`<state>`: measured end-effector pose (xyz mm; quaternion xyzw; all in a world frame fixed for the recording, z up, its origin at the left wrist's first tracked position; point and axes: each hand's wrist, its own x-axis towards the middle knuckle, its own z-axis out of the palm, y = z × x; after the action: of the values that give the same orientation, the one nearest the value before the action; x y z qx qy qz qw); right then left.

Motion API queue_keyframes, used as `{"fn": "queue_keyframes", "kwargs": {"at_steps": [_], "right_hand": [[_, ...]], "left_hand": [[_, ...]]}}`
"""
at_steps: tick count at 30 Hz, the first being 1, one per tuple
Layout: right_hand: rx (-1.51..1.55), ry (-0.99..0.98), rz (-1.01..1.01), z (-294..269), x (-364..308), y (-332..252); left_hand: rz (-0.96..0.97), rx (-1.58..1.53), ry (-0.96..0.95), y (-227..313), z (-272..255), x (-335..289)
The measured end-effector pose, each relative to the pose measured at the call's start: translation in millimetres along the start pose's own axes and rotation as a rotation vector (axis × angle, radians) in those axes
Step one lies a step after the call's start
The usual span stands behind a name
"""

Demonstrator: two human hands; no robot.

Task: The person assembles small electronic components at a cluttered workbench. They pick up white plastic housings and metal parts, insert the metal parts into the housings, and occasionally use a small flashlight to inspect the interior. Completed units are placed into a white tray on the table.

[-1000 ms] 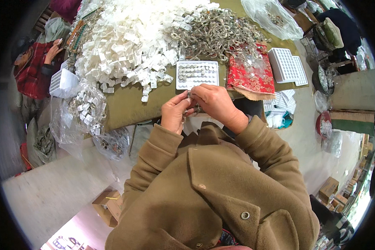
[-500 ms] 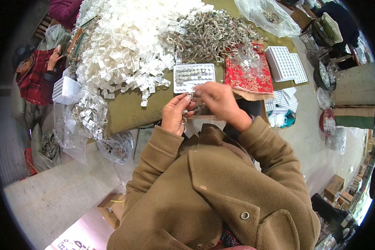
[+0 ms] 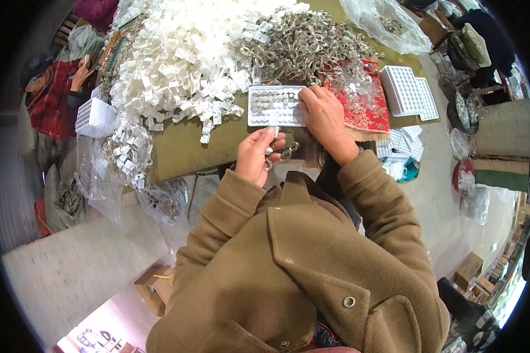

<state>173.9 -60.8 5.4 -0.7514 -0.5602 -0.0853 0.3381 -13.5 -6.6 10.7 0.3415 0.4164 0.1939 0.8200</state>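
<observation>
My left hand (image 3: 257,154) is closed on a watch-like piece (image 3: 285,153) with a metal link band, which hangs from the fingers. A small white tag (image 3: 275,125) stands up at its thumb tip. My right hand (image 3: 325,120) bends over the right end of a white tray (image 3: 253,121), fingertips pressed together and turned down. Whatever they may pinch is hidden. Rows of small round silvery pieces (image 3: 269,96), like button cells, sit in the tray's pockets. Behind the tray lies a tangled heap of similar metal-banded pieces (image 3: 309,44).
A large heap of white tags (image 3: 182,59) covers the table's left. Red patterned cloth (image 3: 371,117) lies right of the tray, beside stacked white trays (image 3: 399,91). Plastic bags (image 3: 162,203) hang at the front edge. A person in a red checked shirt (image 3: 52,109) sits at left.
My right hand has moved from beside my left hand up and right to the tray. My left hand has shifted slightly right, and the metal band now hangs in view.
</observation>
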Motion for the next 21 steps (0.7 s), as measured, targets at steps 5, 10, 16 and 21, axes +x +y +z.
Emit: {"fn": "queue_keyframes", "kwargs": {"at_steps": [5,10,16,21], "right_hand": [[0.451,-0.058,0.048,-16.0,-7.4,-21.6],[0.662,-0.143,0.085,-21.3,-18.1,-48.2],[0.378,-0.007,-0.189,-21.9,-22.3,-57.0],[0.3,0.032,-0.26,-22.3,-26.2,-61.5]], "left_hand": [[0.001,-0.031,-0.063,8.9,-0.3,-6.5],[0.014,-0.052,-0.074,10.1,6.4,-14.6],[0.015,-0.028,-0.063,8.3,4.7,-23.5],[0.006,-0.058,-0.074,4.0,2.1,-26.6]]}}
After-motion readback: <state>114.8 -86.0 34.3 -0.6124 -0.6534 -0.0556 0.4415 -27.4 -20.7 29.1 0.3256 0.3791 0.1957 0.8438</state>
